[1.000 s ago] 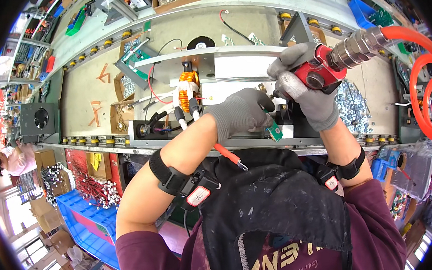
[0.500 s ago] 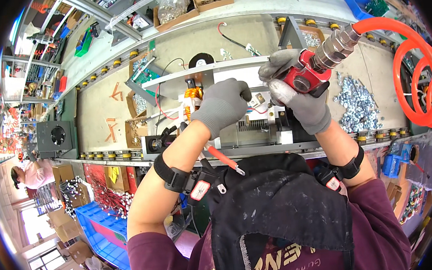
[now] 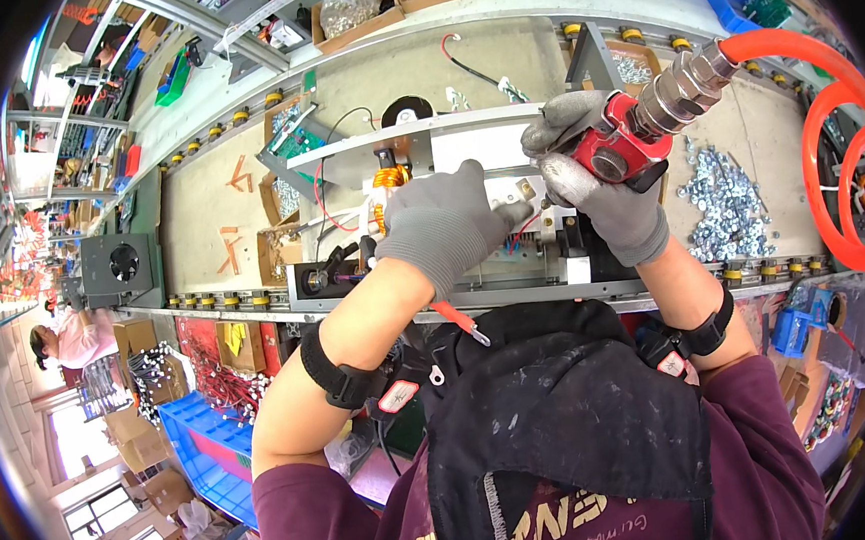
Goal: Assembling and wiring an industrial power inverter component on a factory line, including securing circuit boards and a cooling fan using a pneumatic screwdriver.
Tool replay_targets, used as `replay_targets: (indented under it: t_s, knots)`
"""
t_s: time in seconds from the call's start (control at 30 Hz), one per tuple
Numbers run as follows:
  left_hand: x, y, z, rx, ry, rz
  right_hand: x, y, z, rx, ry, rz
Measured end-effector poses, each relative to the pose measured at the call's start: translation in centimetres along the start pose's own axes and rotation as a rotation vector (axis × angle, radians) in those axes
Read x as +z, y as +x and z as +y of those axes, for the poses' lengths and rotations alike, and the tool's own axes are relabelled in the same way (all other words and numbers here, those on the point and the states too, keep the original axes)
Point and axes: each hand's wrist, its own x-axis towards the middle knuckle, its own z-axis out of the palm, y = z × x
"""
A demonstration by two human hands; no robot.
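My right hand [image 3: 603,193], in a grey glove, grips a red air-powered driver [image 3: 613,147] with a metal hose fitting, held over the right part of an open metal equipment frame [image 3: 423,127]. The glove hides the driver's working end. My left hand [image 3: 441,219], also gloved, is over the middle of the frame. Its thumb stretches right towards a small metal terminal block [image 3: 521,192], and another finger points up and apart from it. The remaining fingers are hidden beneath. An orange-wound copper coil [image 3: 387,188] sits just left of this hand. A red cable with a lug [image 3: 461,320] hangs over the near edge.
Loose nuts and screws [image 3: 724,204] lie piled at the right. An orange coiled hose [image 3: 824,132] runs from the driver. A green circuit board [image 3: 295,144] and small cardboard boxes [image 3: 281,252] are at the left. A blue crate [image 3: 199,442] stands lower left; a person in pink [image 3: 81,340] is beyond.
My left hand has shifted slightly down, and its thumb now reaches out to the right from a more curled pose. The right hand with the driver has barely moved.
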Motion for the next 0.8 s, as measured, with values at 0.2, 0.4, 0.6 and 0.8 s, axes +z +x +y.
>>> replay_targets:
  t_s: [0.2,0.4,0.6,0.8]
  knots:
    - [1.0,-0.5,-0.3,0.109,0.136,-0.311,-0.1,-0.1,0.1,-0.011,0.038,-0.008]
    - [3.0,-0.1,-0.4,0.079,0.123,-0.345,0.0,-0.2,0.2,0.038,0.084,-0.015]
    - [2.9,0.4,0.0,0.037,0.012,-0.288,-0.7,-0.1,0.4,-0.036,0.037,-0.033]
    - [0.1,2.0,1.1,0.101,0.016,0.034,-0.9,0.0,0.2,0.005,0.112,-0.022]
